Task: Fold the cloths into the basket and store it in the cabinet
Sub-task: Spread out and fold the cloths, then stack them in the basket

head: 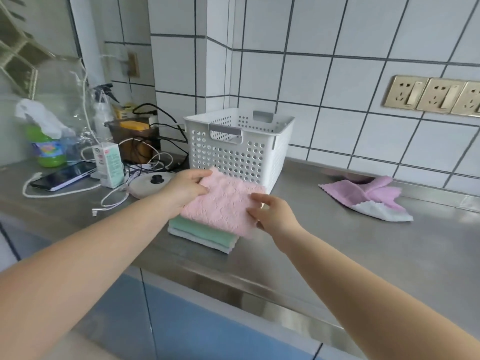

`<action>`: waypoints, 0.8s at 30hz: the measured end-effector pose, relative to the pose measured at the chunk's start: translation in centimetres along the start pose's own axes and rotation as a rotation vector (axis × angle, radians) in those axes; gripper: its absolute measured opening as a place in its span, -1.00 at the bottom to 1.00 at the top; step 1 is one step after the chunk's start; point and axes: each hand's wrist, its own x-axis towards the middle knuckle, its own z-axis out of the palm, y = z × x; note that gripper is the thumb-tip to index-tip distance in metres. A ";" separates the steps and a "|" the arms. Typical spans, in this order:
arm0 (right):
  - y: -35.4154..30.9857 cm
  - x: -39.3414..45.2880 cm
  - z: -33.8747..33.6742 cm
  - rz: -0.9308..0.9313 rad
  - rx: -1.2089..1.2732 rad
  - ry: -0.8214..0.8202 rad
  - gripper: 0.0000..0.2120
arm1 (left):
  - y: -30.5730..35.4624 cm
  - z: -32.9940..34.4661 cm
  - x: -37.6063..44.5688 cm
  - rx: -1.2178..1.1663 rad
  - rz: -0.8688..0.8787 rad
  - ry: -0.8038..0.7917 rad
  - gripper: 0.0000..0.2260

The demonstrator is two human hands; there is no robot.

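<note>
White square tiles with dark grout back a stainless-steel table [337, 255] that runs across the middle of the frame, with blue cabinet fronts [197, 331] along the lower edge. One white perforated basket [239, 146] stands upright at centre, its open top up and two grey handles showing. Just in front of it sits one stack of folded cloths — a pink cloth [223, 203] on top, a green cloth [205, 233] under it, and a pale cloth [197, 240] at the bottom, three layers that can be counted. The stack's long axis runs from upper left to lower right. One more lilac cloth [363, 194] lies unfolded and rumpled at the right of the frame, well apart from the stack, its white underside turned up at one corner.

Two hands are in view. The left hand [185, 189] grips the pink cloth's upper left edge, thumb on top and fingers curled under. The right hand [272, 213] is loosely curled at the cloth's right edge, thumb and forefinger pinching it.

At the left of the frame lie one smartphone [65, 175], one small carton [109, 165], one green bottle [49, 149], one pot lid [150, 183] and a tangle of cables [145, 152]. Three brass sockets [436, 96] sit on the wall at upper right.
</note>
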 end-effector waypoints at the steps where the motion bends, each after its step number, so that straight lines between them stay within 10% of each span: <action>1: -0.1 0.4 0.6 -0.009 -0.048 0.003 -0.60 | -0.5 -0.5 0.3 0.043 0.012 0.016 -0.50; 17: 2.5 2.6 3.7 -0.017 -0.255 -0.042 -0.52 | -6.2 -1.4 2.5 0.368 0.035 0.018 -0.59; 24: 1.6 4.1 5.0 -0.225 -0.559 0.011 -0.59 | -4.2 0.1 2.3 0.740 0.383 -0.051 -0.59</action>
